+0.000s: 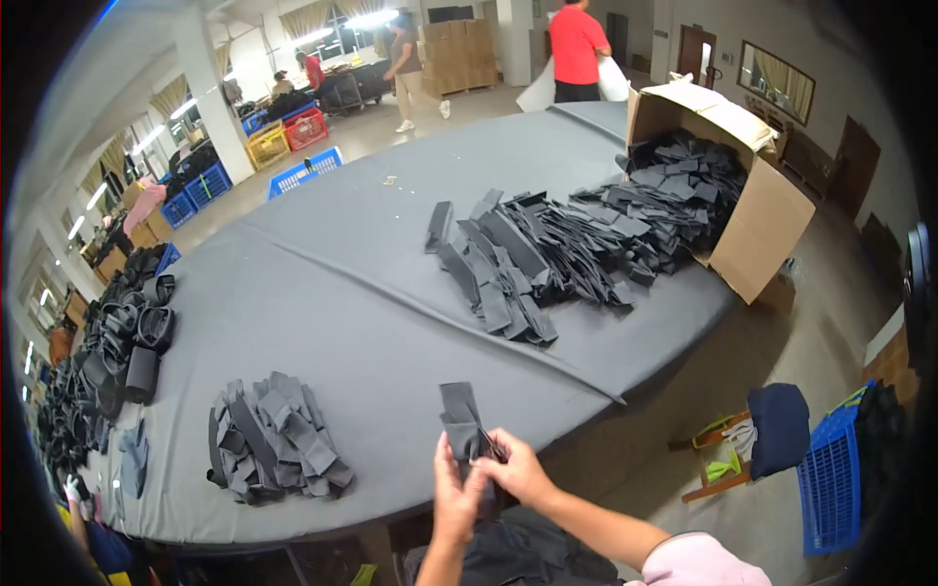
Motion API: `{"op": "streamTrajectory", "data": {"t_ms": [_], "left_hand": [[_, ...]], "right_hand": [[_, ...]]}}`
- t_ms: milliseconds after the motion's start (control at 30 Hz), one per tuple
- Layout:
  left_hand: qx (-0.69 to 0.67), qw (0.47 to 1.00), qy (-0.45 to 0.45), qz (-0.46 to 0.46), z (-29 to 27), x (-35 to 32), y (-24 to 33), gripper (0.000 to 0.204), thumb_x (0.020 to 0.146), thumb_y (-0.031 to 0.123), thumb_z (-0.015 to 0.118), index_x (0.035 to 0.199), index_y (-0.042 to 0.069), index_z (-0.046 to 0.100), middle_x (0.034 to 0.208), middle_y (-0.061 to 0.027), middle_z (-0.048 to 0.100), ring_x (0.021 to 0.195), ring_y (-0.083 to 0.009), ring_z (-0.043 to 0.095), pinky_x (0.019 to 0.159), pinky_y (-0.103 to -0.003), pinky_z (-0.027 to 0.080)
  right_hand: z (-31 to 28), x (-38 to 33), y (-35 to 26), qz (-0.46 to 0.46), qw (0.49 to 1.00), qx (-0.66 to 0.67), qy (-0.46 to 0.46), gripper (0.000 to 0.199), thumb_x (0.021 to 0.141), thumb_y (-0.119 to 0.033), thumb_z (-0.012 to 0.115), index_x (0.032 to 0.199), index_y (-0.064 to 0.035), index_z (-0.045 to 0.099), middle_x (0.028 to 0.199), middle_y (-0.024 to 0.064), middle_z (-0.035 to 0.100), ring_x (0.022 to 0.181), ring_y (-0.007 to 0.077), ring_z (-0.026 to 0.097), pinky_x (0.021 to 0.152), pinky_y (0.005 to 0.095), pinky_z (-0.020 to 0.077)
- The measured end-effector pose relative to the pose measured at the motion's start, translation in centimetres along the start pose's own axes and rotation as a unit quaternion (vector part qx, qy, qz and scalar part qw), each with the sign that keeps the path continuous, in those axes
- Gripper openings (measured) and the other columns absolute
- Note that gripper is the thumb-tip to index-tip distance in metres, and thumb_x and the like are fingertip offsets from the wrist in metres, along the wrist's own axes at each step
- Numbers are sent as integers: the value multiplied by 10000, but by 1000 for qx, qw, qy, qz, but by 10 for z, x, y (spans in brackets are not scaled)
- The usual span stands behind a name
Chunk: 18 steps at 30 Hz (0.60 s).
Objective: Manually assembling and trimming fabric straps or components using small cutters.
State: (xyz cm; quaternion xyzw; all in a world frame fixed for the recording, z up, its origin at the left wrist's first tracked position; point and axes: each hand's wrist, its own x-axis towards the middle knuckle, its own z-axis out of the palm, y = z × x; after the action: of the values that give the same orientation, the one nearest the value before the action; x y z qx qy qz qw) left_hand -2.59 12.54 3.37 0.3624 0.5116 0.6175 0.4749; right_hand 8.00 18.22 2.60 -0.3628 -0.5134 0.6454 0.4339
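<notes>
Over the front edge of the table, my left hand [455,493] and my right hand [518,471] hold a dark grey fabric strip [459,415] between them. Its upper end sticks up above my fingers. Both hands are closed on it, the fingertips close together. Something dark and thin shows by my right fingers, too small to make out. To the left on the table lies a small pile of similar strips [278,439]. A larger heap of strips [547,259] spreads beyond my hands and runs back into a cardboard box [767,230] tipped on its side.
Grey cloth with a raised fold covers the table [362,332]. Rolled dark pieces [127,342] crowd its left end. To the right stand a wooden chair with a navy cushion [779,430] and a blue crate [829,479]. A person in red [578,49] stands behind the table.
</notes>
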Motion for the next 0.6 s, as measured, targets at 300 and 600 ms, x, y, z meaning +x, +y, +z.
{"op": "streamTrajectory", "data": {"t_ms": [300,600], "left_hand": [[-57,993,37,-100,-2,-33,-21,551,900,117,582,1368,-3,317,1037,-80,555,866,-135,561,749,-248,481],[-109,985,-40,-128,-14,-56,0,676,846,85,627,1416,23,269,1268,-79,467,1155,-174,469,985,-310,373]], "right_hand": [[6,-38,-31,137,983,109,-55,200,868,-134,629,980,23,578,871,47,620,669,85,540,618,226,447],[6,-33,-19,192,970,95,-116,283,778,-152,731,892,-55,490,616,-16,505,375,41,391,270,202,282]]}}
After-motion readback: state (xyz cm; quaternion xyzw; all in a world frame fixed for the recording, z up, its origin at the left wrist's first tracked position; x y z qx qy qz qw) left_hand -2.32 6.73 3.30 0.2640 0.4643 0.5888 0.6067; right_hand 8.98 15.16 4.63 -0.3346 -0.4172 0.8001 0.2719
